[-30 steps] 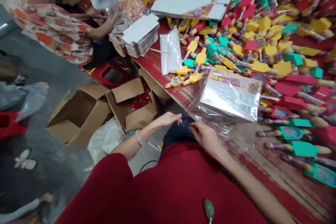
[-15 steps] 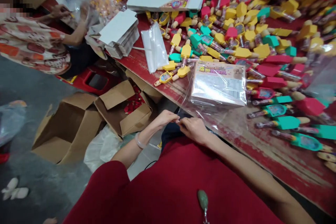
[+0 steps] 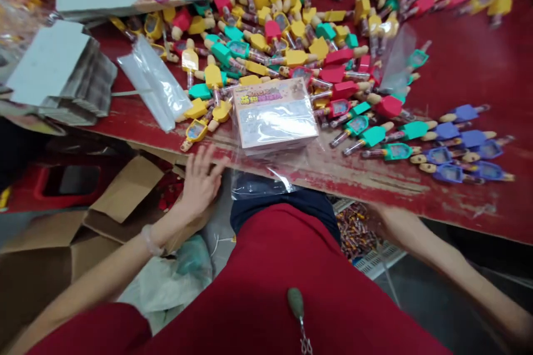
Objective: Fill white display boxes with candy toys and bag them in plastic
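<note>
My left hand [image 3: 200, 182] is open at the table's front edge, fingers spread, nothing in it. It is nearest a few yellow toys [image 3: 195, 130] with clear tubes and tan ends. My right hand [image 3: 378, 217] reaches below the table edge, beside a white basket [image 3: 381, 260] of small brown and yellow pieces [image 3: 356, 227]. Its fingers are hidden and blurred. Between the hands, a printed box [image 3: 275, 116] lies on the table inside a clear plastic bag [image 3: 262, 184], whose loose end hangs over the edge.
Toys in red, yellow, green and purple [image 3: 474, 138] cover much of the red table [image 3: 458, 199]. Flat clear bags [image 3: 156, 83] lie left of the box. Stacked white cartons [image 3: 50, 66] stand farther left. Open cardboard boxes [image 3: 37, 233] and a red stool [image 3: 37, 183] are below.
My hands have parted from their pinch near the box: the left moved left and opened, the right went down under the table edge. The view has turned right, showing purple toys and the basket.
</note>
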Available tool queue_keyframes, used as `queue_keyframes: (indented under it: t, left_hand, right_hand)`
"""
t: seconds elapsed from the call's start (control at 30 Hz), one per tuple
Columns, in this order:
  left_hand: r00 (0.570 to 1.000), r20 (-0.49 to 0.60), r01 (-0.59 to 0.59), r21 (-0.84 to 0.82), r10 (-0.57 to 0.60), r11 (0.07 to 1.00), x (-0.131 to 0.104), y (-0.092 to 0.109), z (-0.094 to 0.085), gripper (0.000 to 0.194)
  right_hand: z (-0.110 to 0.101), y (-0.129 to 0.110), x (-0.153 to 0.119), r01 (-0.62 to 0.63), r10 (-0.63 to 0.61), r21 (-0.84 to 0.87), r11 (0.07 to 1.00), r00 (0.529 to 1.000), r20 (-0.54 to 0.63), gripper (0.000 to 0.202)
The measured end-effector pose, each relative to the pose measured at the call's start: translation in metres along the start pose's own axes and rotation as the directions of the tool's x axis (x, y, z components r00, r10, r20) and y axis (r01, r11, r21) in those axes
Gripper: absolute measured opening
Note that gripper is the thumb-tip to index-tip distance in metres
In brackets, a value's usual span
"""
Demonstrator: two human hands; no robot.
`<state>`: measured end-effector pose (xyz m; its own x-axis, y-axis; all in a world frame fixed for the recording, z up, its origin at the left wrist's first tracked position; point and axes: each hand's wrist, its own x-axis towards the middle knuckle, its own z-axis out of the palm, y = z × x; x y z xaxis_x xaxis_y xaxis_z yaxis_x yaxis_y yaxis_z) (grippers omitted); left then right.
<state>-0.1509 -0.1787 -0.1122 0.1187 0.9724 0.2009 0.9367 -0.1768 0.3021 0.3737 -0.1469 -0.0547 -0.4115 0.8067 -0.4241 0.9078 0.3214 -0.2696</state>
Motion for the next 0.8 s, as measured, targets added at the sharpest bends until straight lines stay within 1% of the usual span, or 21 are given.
queue_keyframes:
  t: [0.03, 0.07, 0.1, 0.13, 0.17, 0.2, 0.23, 0.27, 0.3, 0.33, 0.37, 0.43, 0.5, 0.53, 0.57, 0.6, 0.63, 0.67, 0.73, 0.77, 0.8]
  left_hand:
    - [0.981, 0.031, -0.191, 0.016, 0.191, 0.981, 0.006, 0.002, 0.006, 0.061]
    - [0.931, 0.079, -0.359, 0.009, 0.357, 0.933, 0.012, 0.005, 0.011, 0.06]
    - [0.866, 0.126, -0.486, -0.016, 0.484, 0.874, 0.019, 0.007, 0.017, 0.053]
    - [0.811, 0.164, -0.562, -0.043, 0.561, 0.826, 0.025, 0.008, 0.021, 0.043]
    - [0.786, 0.183, -0.59, -0.063, 0.591, 0.805, 0.03, 0.009, 0.024, 0.032]
    - [0.794, 0.178, -0.579, -0.073, 0.582, 0.812, 0.034, 0.009, 0.026, 0.024]
    - [0.828, 0.139, -0.538, -0.075, 0.543, 0.839, 0.037, 0.008, 0.025, 0.023]
    - [0.874, 0.07, -0.476, -0.077, 0.481, 0.876, 0.038, 0.008, 0.024, 0.025]
    - [0.914, -0.013, -0.404, -0.087, 0.404, 0.911, 0.038, 0.007, 0.022, 0.028]
    - [0.94, -0.1, -0.335, -0.108, 0.325, 0.936, 0.038, 0.007, 0.019, 0.03]
    - [0.952, -0.183, -0.273, -0.137, 0.247, 0.952, 0.038, 0.007, 0.016, 0.032]
    - [0.949, -0.299, -0.164, -0.204, 0.098, 0.965, 0.041, 0.008, 0.012, 0.04]
    - [0.939, -0.341, -0.057, -0.282, -0.044, 0.958, 0.047, 0.01, 0.01, 0.048]
    - [0.936, -0.329, 0.01, -0.336, -0.127, 0.942, 0.052, 0.011, 0.011, 0.05]
    - [0.932, -0.29, 0.09, -0.398, -0.218, 0.913, 0.056, 0.012, 0.012, 0.051]
    - [0.923, -0.222, 0.185, -0.462, -0.315, 0.867, 0.061, 0.013, 0.014, 0.051]
    - [0.904, -0.133, 0.288, -0.515, -0.406, 0.808, 0.065, 0.015, 0.017, 0.051]
    - [0.874, -0.03, 0.39, -0.551, -0.485, 0.738, 0.068, 0.016, 0.02, 0.051]
    - [0.798, 0.156, 0.555, -0.568, -0.583, 0.608, 0.071, 0.02, 0.031, 0.055]
    - [0.766, 0.21, 0.602, -0.566, -0.608, 0.563, 0.071, 0.022, 0.037, 0.056]
    - [0.746, 0.235, 0.626, -0.568, -0.624, 0.535, 0.071, 0.023, 0.044, 0.055]
  right_hand:
    - [-0.006, -0.009, 0.035, 0.131, -0.133, -0.04, 0.991, 0.99, -0.045, 0.019]
    - [-0.012, -0.015, 0.07, 0.275, -0.283, -0.093, 0.957, 0.955, -0.086, 0.028]
    - [-0.018, -0.019, 0.101, 0.412, -0.428, -0.14, 0.901, 0.895, -0.122, 0.037]
    - [-0.023, -0.019, 0.128, 0.545, -0.568, -0.177, 0.819, 0.815, -0.117, 0.041]
    - [-0.027, -0.018, 0.148, 0.655, -0.679, -0.195, 0.73, 0.728, -0.1, 0.04]
    - [-0.029, -0.016, 0.162, 0.726, -0.75, -0.198, 0.659, 0.655, -0.094, 0.036]
    - [-0.03, -0.014, 0.17, 0.758, -0.78, -0.187, 0.625, 0.613, -0.122, 0.031]
    - [-0.03, -0.013, 0.172, 0.759, -0.775, -0.164, 0.631, 0.605, -0.184, 0.027]
    - [-0.029, -0.012, 0.17, 0.734, -0.735, -0.125, 0.667, 0.622, -0.271, 0.026]
    - [-0.028, -0.014, 0.166, 0.691, -0.66, -0.066, 0.72, 0.652, -0.373, 0.027]
    - [-0.027, -0.017, 0.16, 0.64, -0.562, 0.007, 0.768, 0.679, -0.472, 0.03]
    - [-0.024, -0.028, 0.151, 0.556, -0.372, 0.148, 0.818, 0.707, -0.601, 0.037]
    - [-0.021, -0.042, 0.148, 0.485, -0.212, 0.254, 0.837, 0.716, -0.665, 0.043]
    - [-0.019, -0.048, 0.149, 0.444, -0.13, 0.311, 0.84, 0.722, -0.68, 0.046]
    - [-0.017, -0.054, 0.152, 0.394, -0.041, 0.379, 0.837, 0.736, -0.675, 0.048]
    - [-0.014, -0.058, 0.156, 0.337, 0.054, 0.461, 0.821, 0.758, -0.65, 0.05]
    - [-0.011, -0.061, 0.161, 0.278, 0.147, 0.552, 0.786, 0.783, -0.604, 0.052]
    - [-0.007, -0.063, 0.167, 0.219, 0.23, 0.642, 0.735, 0.81, -0.539, 0.054]
    - [0.005, -0.065, 0.18, 0.113, 0.354, 0.793, 0.599, 0.851, -0.388, 0.059]
    - [0.011, -0.065, 0.186, 0.068, 0.394, 0.845, 0.531, 0.863, -0.317, 0.062]
    - [0.018, -0.065, 0.192, 0.032, 0.421, 0.879, 0.476, 0.869, -0.259, 0.064]
